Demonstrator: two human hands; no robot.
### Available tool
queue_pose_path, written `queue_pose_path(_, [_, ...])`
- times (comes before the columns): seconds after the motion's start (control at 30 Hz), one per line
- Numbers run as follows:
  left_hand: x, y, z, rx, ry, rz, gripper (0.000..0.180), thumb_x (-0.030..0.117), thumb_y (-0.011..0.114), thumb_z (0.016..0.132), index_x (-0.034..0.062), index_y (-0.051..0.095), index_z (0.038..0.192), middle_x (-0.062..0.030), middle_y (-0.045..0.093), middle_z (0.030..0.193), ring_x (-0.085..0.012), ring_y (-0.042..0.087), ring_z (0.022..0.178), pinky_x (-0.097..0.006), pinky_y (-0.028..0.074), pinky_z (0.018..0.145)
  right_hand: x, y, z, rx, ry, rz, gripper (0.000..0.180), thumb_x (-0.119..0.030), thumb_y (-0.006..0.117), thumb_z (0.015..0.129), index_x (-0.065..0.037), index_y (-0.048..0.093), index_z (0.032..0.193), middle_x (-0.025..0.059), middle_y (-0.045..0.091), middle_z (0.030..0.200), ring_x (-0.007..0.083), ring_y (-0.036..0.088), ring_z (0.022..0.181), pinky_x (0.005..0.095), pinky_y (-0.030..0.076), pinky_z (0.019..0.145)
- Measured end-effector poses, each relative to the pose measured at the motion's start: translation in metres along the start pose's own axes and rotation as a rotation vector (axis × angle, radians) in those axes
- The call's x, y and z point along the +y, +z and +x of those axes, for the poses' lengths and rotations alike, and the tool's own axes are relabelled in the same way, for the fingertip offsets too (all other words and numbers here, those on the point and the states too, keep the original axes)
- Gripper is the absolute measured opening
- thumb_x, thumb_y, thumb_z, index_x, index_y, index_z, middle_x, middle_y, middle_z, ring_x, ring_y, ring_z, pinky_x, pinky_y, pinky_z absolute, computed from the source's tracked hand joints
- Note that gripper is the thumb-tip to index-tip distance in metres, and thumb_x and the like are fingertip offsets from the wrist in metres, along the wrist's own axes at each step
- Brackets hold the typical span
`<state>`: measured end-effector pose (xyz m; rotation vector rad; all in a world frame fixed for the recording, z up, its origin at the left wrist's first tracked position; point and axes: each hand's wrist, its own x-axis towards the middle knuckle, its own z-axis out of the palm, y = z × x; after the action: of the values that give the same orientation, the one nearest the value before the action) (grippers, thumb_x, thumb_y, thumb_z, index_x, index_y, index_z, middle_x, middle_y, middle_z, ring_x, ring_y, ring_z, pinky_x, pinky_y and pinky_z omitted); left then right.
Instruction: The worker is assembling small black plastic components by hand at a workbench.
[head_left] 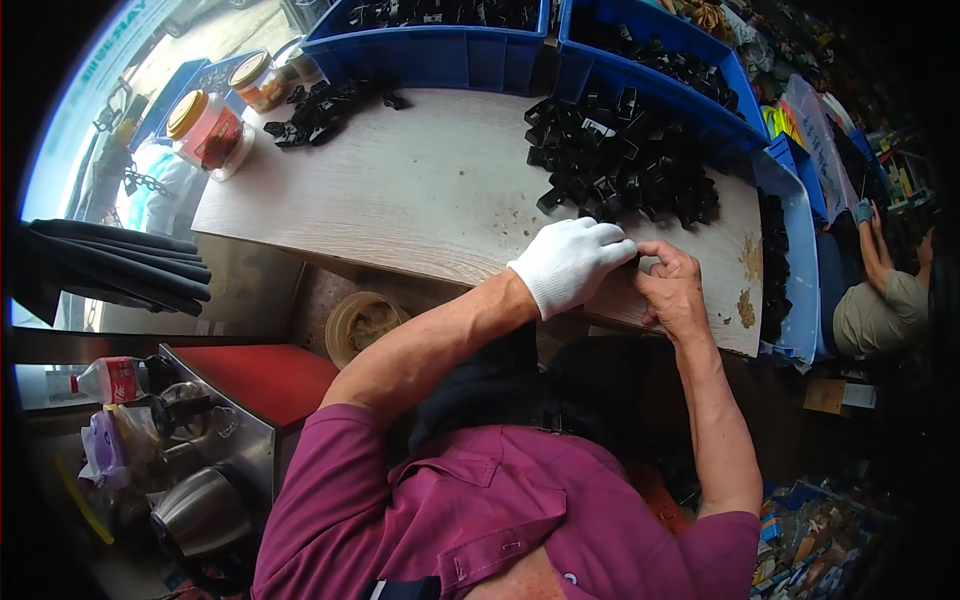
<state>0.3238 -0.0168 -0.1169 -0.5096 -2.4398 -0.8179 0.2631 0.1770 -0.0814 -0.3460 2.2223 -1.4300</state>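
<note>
At the near edge of the worktop (pixel 420 200) my gloved left hand (pixel 570 262) and bare right hand (pixel 672 290) meet, both grips closed on one small black clip (pixel 634 262), mostly hidden between my fingers. Just beyond my hands lies a big heap of black clips (pixel 620 160), so most of the work looks undone. Further left of that heap sits a smaller pile (pixel 318 112); behind both stand blue bins (pixel 440 55).
</note>
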Motion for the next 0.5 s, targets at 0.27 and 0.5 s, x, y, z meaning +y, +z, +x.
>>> queue_pose_path(0.27, [0.0059,-0.0022,0.0033,-0.071,0.027,0.084,0.036,0.009,0.066,0.079,0.0133,0.067,0.115,-0.0056,0.067,0.105,-0.0298,0.067,0.089,-0.040,0.057,0.076,0.0021,-0.0018,0.0006,0.014,-0.015,0.002,0.030,-0.004,0.069,0.085,-0.001,0.071,0.114,-0.0056,0.050,0.054,0.0041,0.043,0.043,0.0243,0.042,0.036])
queue_pose_path(0.5, [0.0052,0.0003,0.0045,-0.088,0.098,0.131,0.027,0.012,0.064,0.081,0.0137,0.069,0.107,-0.0026,0.066,0.103,-0.0265,0.064,0.084,-0.037,0.054,0.073,0.0002,-0.0022,0.0026,-0.004,0.007,-0.051,0.030,-0.004,0.069,0.082,-0.002,0.071,0.112,-0.0047,0.051,0.055,0.0053,0.046,0.045,0.0262,0.045,0.036])
